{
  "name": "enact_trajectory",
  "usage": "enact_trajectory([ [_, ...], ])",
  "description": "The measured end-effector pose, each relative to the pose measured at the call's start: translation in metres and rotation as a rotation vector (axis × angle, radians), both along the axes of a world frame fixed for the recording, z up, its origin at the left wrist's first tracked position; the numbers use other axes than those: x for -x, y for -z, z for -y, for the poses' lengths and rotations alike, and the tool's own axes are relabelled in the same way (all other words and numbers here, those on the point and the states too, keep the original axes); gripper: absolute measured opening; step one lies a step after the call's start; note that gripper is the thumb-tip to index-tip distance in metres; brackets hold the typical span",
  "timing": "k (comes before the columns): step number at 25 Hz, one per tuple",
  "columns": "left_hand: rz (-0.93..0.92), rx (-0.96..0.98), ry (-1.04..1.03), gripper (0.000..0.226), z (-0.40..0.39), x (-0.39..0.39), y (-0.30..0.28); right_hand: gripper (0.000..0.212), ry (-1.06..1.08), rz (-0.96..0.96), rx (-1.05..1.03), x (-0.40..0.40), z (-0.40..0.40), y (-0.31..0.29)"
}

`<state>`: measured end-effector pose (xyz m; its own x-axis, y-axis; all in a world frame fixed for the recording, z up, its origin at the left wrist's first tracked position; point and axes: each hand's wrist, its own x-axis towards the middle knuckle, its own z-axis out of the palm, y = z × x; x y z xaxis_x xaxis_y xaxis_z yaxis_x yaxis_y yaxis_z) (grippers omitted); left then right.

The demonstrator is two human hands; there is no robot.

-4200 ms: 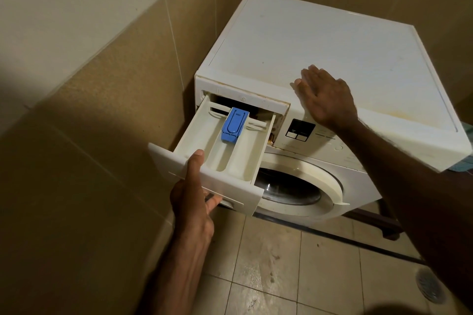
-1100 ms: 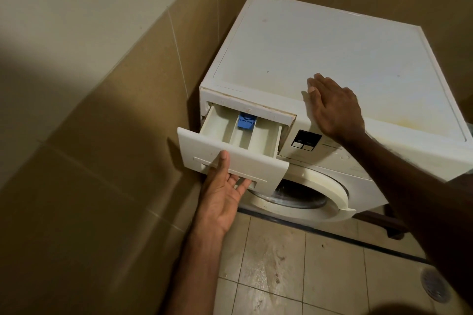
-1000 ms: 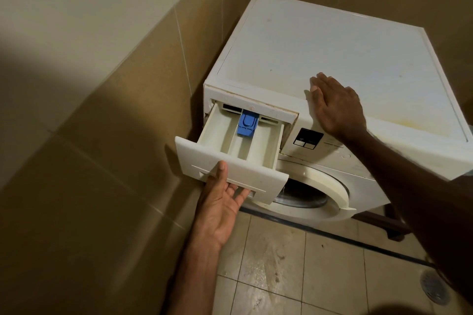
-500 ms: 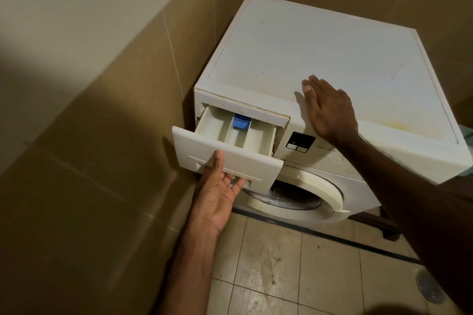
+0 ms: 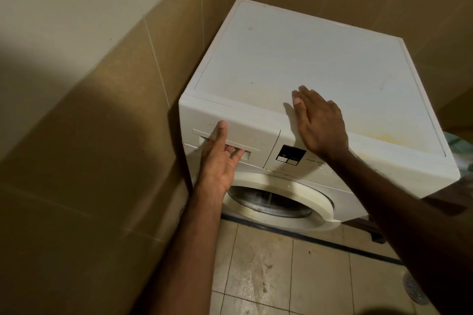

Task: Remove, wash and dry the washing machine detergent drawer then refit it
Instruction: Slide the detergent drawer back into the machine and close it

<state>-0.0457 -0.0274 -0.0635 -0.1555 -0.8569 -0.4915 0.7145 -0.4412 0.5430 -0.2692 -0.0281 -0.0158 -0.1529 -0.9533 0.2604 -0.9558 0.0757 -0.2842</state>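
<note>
The white detergent drawer [image 5: 247, 132] sits pushed in, its front flush with the top left of the washing machine [image 5: 294, 54]. My left hand [image 5: 219, 162] is palm-up against the drawer front. Its thumb lies straight up the face and its fingertips reach into the handle recess. My right hand [image 5: 320, 123] lies flat, fingers straight, on the machine's top near the front edge, right of the drawer. The drawer's inside is hidden.
A tiled wall [image 5: 102, 135] stands close on the machine's left. The round door [image 5: 281, 203] is below the drawer, and a small dark display [image 5: 290, 156] is to its right. The tiled floor has a drain [image 5: 414, 289] at bottom right.
The drawer slid back and forth, then went fully into the machine under my left hand; its compartments and blue insert are out of sight. My right hand stayed on the top.
</note>
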Motion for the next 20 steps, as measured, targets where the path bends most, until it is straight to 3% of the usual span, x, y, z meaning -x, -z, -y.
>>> enact_trajectory([
  [3,0.0,-0.028,-0.015,0.04,-0.004,-0.007,0.009,0.058,0.01,0.006,-0.008,0.0,-0.001,0.0],
  [7,-0.083,-0.128,-0.067,0.06,-0.018,-0.017,0.022,0.06,0.006,0.004,-0.023,0.0,0.0,0.001],
  [9,-0.074,-0.138,-0.066,0.06,-0.022,-0.019,0.025,0.06,0.009,0.004,-0.015,0.001,0.0,0.001],
  [17,-0.065,-0.022,-0.02,0.032,-0.001,0.001,0.0,0.059,0.013,0.003,-0.002,0.0,0.0,0.001],
  [20,-0.045,0.0,-0.008,0.033,0.001,0.002,-0.001,0.057,0.013,0.008,-0.013,-0.001,-0.001,-0.001],
])
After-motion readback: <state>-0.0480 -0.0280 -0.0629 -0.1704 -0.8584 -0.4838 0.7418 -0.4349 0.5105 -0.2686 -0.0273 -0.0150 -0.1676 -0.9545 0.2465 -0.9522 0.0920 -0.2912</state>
